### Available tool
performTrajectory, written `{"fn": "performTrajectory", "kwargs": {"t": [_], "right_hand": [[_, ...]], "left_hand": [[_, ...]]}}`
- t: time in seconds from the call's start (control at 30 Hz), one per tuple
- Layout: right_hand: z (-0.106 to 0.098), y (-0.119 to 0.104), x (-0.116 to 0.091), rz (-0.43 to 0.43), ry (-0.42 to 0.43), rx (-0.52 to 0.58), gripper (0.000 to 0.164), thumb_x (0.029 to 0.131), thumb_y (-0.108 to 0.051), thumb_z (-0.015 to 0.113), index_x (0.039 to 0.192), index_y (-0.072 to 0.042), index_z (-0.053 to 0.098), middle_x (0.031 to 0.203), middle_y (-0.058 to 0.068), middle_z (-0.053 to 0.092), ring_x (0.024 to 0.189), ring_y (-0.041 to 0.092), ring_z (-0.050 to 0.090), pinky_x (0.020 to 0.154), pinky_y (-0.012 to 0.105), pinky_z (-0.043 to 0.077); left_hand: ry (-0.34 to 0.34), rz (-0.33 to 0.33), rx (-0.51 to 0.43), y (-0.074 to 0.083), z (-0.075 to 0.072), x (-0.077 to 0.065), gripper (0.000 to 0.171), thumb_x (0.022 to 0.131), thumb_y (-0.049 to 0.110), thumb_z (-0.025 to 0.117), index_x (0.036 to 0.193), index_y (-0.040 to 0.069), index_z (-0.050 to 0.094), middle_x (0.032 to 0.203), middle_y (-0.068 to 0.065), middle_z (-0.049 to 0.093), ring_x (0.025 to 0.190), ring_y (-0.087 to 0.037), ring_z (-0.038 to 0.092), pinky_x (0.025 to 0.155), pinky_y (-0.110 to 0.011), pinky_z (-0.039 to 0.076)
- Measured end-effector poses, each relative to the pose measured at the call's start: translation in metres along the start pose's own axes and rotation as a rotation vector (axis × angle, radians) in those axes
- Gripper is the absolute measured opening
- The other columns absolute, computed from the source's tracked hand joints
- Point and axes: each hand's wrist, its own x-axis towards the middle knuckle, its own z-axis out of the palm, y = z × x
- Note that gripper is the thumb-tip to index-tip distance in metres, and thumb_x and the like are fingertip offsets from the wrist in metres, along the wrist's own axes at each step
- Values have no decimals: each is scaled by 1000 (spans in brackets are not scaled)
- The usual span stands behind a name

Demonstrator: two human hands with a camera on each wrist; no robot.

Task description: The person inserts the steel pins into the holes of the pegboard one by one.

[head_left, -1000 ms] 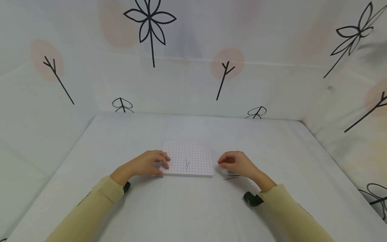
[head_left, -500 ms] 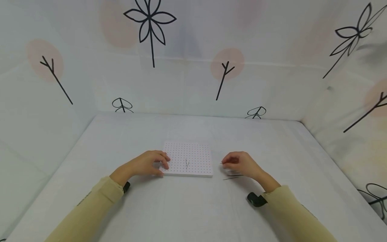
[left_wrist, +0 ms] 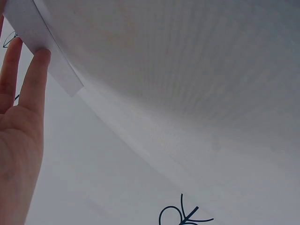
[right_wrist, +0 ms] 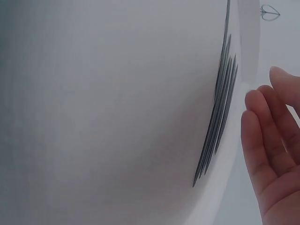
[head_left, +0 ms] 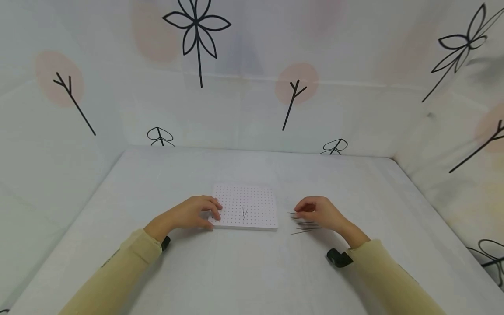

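In the head view, your left hand [head_left: 194, 212] rests at the left edge of the perforated white board [head_left: 256, 197], while your right hand [head_left: 319, 214] is the nearer one to the thin dark rods [head_left: 308, 225], which lie on the table [head_left: 252, 271] beyond the board's right edge, with long axes running mostly left to right. In the left wrist view, you touch the board's side with extended fingers [left_wrist: 35, 84]. In the right wrist view, the rods lie bundled side by side, apart from your loosely bent fingers, which seem relaxed, with no rod visible between them.
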Motion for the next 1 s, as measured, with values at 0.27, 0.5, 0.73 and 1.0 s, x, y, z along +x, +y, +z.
{"fn": "performTrajectory", "kwargs": {"t": [0.27,0.5,0.73,1.0], "right_hand": [[-4,3,9,-56,-65,-84,10,80,0,70,89,-3,67,85,1,65,78,14,58,69,25,51],[-6,4,18,-31,-108,-166,9,81,-3,70,90,-6,67,87,-1,63,80,15,57,73,30,50],[-2,6,23,-18,-143,-178,6,82,-7,70,88,-8,67,88,-2,60,81,15,52,73,31,47],[1,4,25,25,-172,-192,4,83,-7,69,86,-7,66,86,-2,59,82,15,52,76,34,46]], "left_hand": [[-3,-12,-4,2,-1,0,19,73,12,79,87,20,69,119,1,58,121,-25,45,103,-45,33],[-5,-8,-6,2,-1,0,20,73,12,80,87,20,69,118,1,58,120,-25,46,102,-44,34],[-6,-5,2,2,-1,2,20,72,12,80,88,19,69,118,1,58,120,-24,46,102,-44,34],[-6,-16,-3,2,-1,0,20,72,12,80,87,20,69,118,1,58,121,-24,45,103,-44,33]]}}
